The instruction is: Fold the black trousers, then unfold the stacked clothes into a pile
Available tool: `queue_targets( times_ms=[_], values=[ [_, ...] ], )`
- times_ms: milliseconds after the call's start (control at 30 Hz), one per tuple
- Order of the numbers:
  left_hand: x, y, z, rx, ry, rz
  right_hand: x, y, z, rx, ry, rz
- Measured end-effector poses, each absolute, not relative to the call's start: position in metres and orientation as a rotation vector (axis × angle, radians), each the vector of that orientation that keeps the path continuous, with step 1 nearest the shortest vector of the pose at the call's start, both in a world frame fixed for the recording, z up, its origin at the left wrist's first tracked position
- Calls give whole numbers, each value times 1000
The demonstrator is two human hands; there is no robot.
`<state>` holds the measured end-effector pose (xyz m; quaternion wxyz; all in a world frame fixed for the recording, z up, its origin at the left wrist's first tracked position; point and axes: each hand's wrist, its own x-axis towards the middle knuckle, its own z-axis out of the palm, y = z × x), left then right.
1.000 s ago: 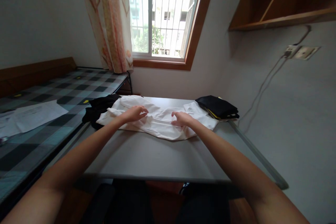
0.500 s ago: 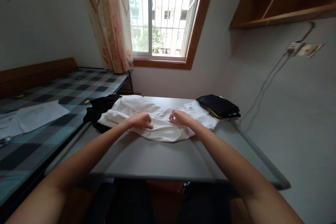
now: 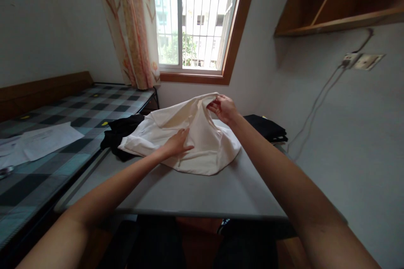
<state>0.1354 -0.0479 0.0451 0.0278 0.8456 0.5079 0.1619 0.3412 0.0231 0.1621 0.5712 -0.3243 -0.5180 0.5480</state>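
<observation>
While my right hand point(image 3: 223, 108) pinches the white garment point(image 3: 202, 138) up off the table point(image 3: 202, 189), my left hand point(image 3: 177, 143) lies flat, fingers together, on it.

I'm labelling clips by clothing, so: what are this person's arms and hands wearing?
Nothing shows on them. Both forearms are bare up to the frame edge, no sleeves in view. The left hand and right hand have no gloves, and no rings, watch or bracelet can be seen.

- Both arms are bare up to the picture's edge; no sleeves show.
- Left hand point(image 3: 176, 143) and right hand point(image 3: 223, 108): no gloves, no rings visible.
</observation>
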Motion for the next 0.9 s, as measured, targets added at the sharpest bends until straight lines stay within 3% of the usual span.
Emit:
queue_targets(
  times_ms=[233, 400, 500, 567, 667, 767, 900],
  values=[
    [144, -46, 87, 2477, 1930, 604, 344, 30, 205, -696, -1153, 1072],
    [117, -36, 151, 2337, 2156, 1108, 388, 42, 196, -1086, -1180, 530],
    [121, -23, 189, 2311, 1932, 1475, 391, 26, 186, -1182, -1400, 354],
    [136, -12, 209, 2291, 1644, 1697, 380, 7, 180, -1111, -1656, 429],
    [167, -1, 227, 2243, 1206, 1868, 357, -15, 172, -961, -1961, 837],
    [190, -4, 232, 2258, 894, 1812, 344, -23, 168, -854, -1871, 1179],
    [189, -24, 220, 2386, 689, 1536, 345, -18, 174, -685, -1451, 1230]
  ],
)
